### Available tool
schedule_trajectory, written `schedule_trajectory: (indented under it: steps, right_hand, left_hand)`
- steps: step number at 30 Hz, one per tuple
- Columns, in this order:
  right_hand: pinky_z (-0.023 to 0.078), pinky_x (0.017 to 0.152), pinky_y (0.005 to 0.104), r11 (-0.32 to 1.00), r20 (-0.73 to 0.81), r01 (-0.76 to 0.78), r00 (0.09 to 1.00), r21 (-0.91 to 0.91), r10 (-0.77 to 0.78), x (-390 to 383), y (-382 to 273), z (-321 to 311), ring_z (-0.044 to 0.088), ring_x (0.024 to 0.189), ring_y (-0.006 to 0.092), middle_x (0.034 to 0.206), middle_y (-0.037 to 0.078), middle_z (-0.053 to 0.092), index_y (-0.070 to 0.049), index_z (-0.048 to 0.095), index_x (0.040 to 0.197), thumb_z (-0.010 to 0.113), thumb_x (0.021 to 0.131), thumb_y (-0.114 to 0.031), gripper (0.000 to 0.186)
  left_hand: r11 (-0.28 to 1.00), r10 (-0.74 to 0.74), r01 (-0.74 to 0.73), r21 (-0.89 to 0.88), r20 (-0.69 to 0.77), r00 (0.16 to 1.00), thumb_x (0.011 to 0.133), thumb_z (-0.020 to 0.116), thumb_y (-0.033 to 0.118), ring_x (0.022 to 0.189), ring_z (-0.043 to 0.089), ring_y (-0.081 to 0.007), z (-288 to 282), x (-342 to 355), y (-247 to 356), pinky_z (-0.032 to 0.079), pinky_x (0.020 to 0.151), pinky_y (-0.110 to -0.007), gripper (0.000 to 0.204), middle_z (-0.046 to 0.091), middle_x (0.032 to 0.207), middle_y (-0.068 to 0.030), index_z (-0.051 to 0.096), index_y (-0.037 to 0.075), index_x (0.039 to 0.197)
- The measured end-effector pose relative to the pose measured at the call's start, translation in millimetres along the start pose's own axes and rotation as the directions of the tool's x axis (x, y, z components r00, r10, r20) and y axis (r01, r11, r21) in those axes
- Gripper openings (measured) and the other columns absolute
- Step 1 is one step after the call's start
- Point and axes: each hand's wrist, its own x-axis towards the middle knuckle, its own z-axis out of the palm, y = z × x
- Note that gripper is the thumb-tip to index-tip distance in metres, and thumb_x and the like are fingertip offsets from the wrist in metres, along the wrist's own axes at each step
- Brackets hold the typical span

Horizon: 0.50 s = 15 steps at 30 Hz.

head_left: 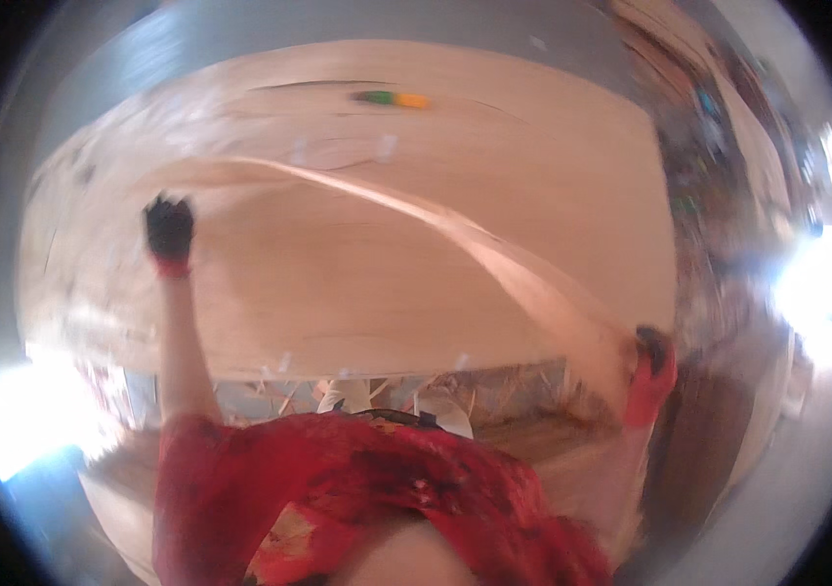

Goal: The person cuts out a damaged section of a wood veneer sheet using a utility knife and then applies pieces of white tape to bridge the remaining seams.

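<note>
A thin, flexible, pale-brown sheet, which looks like wood veneer (494, 256), curves up off a large wooden panel (367, 322) of nearly the same colour. Its lifted edge runs from the far left down to my right hand (652, 366). That hand, in a red and black glove, is closed on the sheet's right end, off the panel's right edge. My left hand (170, 232), gloved alike, is over the left part of the panel, just below the sheet's far end. Motion blurs its fingers, so whether it grips the sheet is unclear.
A green and yellow tool-like object (393, 100), blurred, lies near the panel's far edge. Small pale tape-like pieces (387, 146) dot the surface. Cluttered stacks (714, 195) stand along the right, beside a dark brown board (694, 439). Grey floor (289, 29) shows beyond.
</note>
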Motion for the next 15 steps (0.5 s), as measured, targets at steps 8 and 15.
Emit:
schedule_trajectory:
  steps: [8, 15]
  right_hand:
    - [0.050, 0.091, 0.0385, 0.987, 0.005, -0.104, 0.994, -0.123, 0.105, -4, 222, -130, 0.066, 0.102, 0.0321, 0.108, 0.013, 0.070, -0.005, 0.070, 0.109, 0.060, 0.084, 0.000, 0.027]
    - [0.050, 0.090, 0.0427, 0.901, 0.020, -0.212, 0.971, -0.379, 0.237, -52, 479, -301, 0.064, 0.103, 0.0369, 0.109, 0.014, 0.069, -0.008, 0.069, 0.108, 0.061, 0.086, -0.004, 0.024]
  left_hand:
    - [-0.904, -0.316, 0.158, -0.398, 0.869, 0.381, 0.098, 0.051, 0.022, 0.111, 0.060, -0.0265, 19, -69, 18, 0.040, 0.106, -0.044, 0.019, 0.067, 0.095, -0.0076, 0.064, 0.010, 0.103]
    - [0.145, -0.552, 0.807, -0.573, 0.630, 0.546, 0.101, 0.051, 0.021, 0.107, 0.062, -0.0223, 227, -221, 188, 0.047, 0.099, -0.042, 0.021, 0.066, 0.100, -0.0081, 0.063, 0.006, 0.108]
